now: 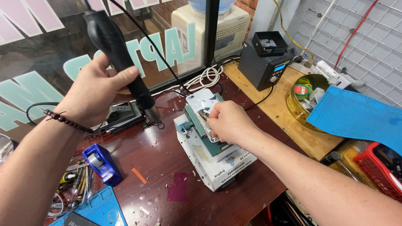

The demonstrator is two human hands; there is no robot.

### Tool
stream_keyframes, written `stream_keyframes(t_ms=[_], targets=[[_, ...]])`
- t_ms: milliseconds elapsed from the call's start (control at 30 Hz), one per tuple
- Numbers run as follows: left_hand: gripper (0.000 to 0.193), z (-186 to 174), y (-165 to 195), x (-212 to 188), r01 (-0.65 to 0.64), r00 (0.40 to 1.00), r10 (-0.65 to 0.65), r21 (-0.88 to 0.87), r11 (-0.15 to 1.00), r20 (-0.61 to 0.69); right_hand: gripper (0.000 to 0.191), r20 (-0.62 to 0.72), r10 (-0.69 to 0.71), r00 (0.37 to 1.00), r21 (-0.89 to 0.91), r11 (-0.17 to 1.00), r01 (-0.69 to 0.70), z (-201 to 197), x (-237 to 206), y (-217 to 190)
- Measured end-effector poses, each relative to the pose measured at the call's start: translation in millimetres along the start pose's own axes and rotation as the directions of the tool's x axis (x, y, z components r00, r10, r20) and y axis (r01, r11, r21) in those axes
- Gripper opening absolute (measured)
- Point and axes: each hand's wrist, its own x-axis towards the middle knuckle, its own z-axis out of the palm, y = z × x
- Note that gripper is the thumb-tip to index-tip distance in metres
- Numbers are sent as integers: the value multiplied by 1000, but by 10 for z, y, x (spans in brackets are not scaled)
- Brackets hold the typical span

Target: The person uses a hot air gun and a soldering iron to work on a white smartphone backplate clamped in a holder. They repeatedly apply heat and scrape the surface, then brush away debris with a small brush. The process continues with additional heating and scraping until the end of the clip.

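Blue tape dispenser [102,163] left of white separator machine [213,161], coiled white cable [207,77] behind

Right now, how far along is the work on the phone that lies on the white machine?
Done: the phone lies back-up on the green plate of the white machine. In hand: the left hand holds a black hot-air handle raised off the phone, while the right hand presses on its lower end. Left: the back cover looks still attached.
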Motion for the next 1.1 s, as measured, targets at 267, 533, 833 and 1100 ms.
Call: stream_keyframes(t_ms=[267, 533, 833, 1100], targets=[[33, 470, -118, 308, -120, 992, 123, -233, 965, 0, 10, 13, 112, 994, 58, 992, -113, 101, -44, -102], [41, 689, -104, 329, -164, 981, 181, -193, 967, 71, 9, 36, 82, 996, 92, 992, -85, 97, -54, -104], [46, 733, -81, 364, -205, 970, 220, -136, 969, 102, 13, -2, 81, 997, 63, 995, -80, 90, -68, -135], [47, 754, -43, 311, -165, 981, 169, -45, 985, 94, 14, -82, 4, 997, 3, 1000, -4, 164, -84, -128]])
